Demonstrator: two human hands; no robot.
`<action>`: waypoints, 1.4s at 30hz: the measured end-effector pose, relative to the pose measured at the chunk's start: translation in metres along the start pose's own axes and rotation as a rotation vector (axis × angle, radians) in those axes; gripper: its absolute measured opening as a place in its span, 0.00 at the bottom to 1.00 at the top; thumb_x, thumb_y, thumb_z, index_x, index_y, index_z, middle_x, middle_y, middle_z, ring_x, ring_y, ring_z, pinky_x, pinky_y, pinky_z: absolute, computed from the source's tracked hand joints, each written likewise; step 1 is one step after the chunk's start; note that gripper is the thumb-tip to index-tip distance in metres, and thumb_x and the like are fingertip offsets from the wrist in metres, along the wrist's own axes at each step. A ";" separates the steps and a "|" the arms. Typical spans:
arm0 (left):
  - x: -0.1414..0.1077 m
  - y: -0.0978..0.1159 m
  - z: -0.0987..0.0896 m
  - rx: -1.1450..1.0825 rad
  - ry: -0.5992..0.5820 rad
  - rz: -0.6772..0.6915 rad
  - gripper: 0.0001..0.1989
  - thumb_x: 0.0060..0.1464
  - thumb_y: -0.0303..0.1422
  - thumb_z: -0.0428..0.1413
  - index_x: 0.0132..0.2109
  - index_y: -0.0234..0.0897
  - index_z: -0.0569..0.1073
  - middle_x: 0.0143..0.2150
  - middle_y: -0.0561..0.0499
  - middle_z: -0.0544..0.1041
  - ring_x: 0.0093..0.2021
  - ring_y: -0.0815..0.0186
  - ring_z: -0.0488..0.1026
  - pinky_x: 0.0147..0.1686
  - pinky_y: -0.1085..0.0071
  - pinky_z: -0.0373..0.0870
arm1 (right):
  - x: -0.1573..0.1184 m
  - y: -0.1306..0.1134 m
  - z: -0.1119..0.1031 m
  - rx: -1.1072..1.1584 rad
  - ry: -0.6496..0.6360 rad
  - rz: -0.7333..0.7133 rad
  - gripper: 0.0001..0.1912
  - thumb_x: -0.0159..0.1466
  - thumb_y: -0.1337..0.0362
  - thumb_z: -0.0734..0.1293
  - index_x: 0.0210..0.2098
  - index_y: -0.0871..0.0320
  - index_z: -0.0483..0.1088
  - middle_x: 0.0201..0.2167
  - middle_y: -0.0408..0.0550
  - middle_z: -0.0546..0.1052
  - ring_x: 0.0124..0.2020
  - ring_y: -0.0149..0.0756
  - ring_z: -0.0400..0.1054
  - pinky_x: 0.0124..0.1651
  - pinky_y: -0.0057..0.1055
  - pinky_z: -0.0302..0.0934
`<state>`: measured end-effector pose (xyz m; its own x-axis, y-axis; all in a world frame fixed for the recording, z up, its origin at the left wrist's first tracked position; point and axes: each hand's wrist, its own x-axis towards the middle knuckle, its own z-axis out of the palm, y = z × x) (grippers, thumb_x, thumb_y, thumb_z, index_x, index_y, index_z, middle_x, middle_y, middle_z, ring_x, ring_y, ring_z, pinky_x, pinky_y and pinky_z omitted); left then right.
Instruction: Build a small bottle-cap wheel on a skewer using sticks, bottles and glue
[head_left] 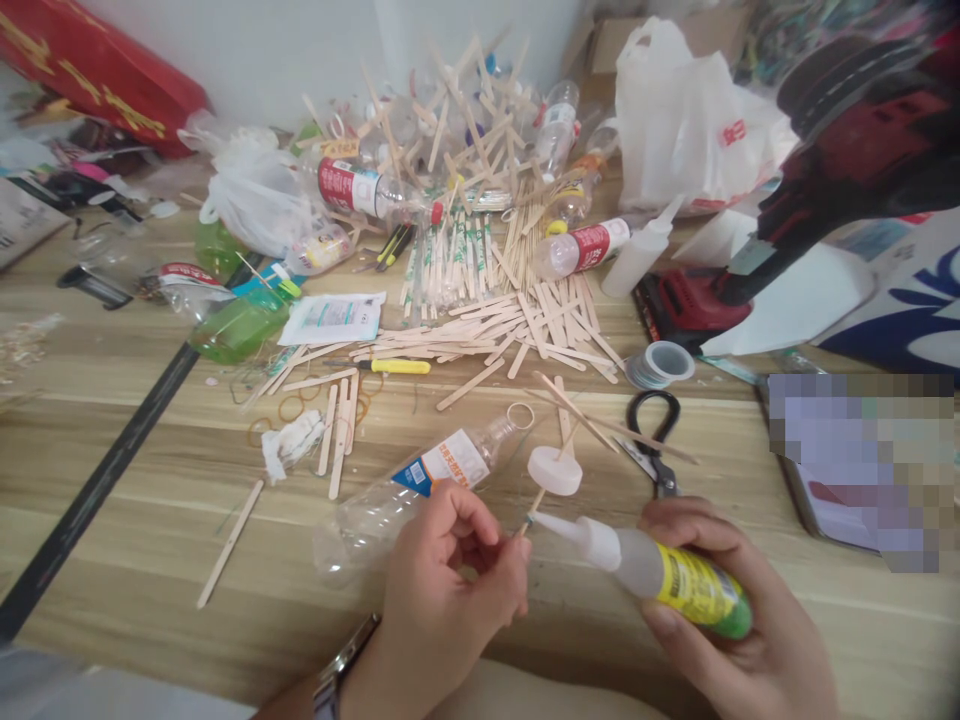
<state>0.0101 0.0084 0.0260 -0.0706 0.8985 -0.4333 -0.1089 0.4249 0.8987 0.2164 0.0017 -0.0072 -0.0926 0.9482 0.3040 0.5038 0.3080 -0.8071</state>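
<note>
My left hand (457,590) pinches the lower end of a thin wooden stick (538,500) between thumb and forefinger. The stick passes through a round white cap (555,470) and has a small dark wrapping just above my fingertips. In my right hand (742,600) is a glue bottle (694,585) with a yellow label, tilted so that its long white nozzle points left. The nozzle tip is at the dark wrapping; whether it touches is hard to tell. Behind my left hand, a clear plastic bottle (450,465) lies on its side.
Black-handled scissors (654,440) lie beyond the glue bottle, with a phone (847,480) at the right. Flat wooden sticks (480,330), a yellow-handled tool (401,367) and a wire spool (660,365) lie farther back. Plastic bottles and bags crowd the rear; a red-black power tool (697,300) stands at the right.
</note>
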 end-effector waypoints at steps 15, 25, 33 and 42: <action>0.000 0.000 0.000 0.000 -0.015 -0.004 0.18 0.47 0.33 0.63 0.28 0.40 0.57 0.19 0.61 0.67 0.17 0.75 0.69 0.17 0.82 0.61 | -0.001 -0.001 0.001 0.018 0.002 0.029 0.12 0.57 0.63 0.69 0.40 0.49 0.68 0.36 0.47 0.73 0.36 0.41 0.72 0.34 0.31 0.68; 0.000 0.000 0.001 -0.018 0.007 -0.014 0.19 0.45 0.33 0.64 0.28 0.40 0.57 0.19 0.61 0.67 0.16 0.75 0.69 0.17 0.82 0.61 | 0.000 0.000 0.000 0.009 0.013 0.016 0.11 0.56 0.63 0.69 0.40 0.50 0.68 0.35 0.47 0.73 0.34 0.41 0.72 0.32 0.31 0.67; 0.000 0.000 0.000 -0.025 -0.013 -0.014 0.18 0.47 0.33 0.63 0.28 0.40 0.57 0.19 0.61 0.67 0.17 0.75 0.69 0.17 0.82 0.61 | 0.000 0.001 0.001 0.001 -0.001 -0.004 0.11 0.58 0.63 0.68 0.40 0.50 0.67 0.36 0.46 0.72 0.36 0.39 0.71 0.35 0.29 0.67; 0.000 -0.001 0.000 -0.023 -0.017 -0.017 0.17 0.47 0.33 0.62 0.29 0.40 0.57 0.19 0.61 0.68 0.17 0.75 0.68 0.18 0.82 0.61 | -0.001 0.001 0.000 -0.029 -0.026 -0.024 0.10 0.60 0.63 0.67 0.42 0.51 0.65 0.37 0.48 0.71 0.36 0.40 0.71 0.34 0.30 0.67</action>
<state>0.0101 0.0075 0.0253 -0.0520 0.8930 -0.4470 -0.1330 0.4375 0.8894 0.2168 0.0009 -0.0083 -0.1274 0.9423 0.3096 0.5254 0.3288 -0.7848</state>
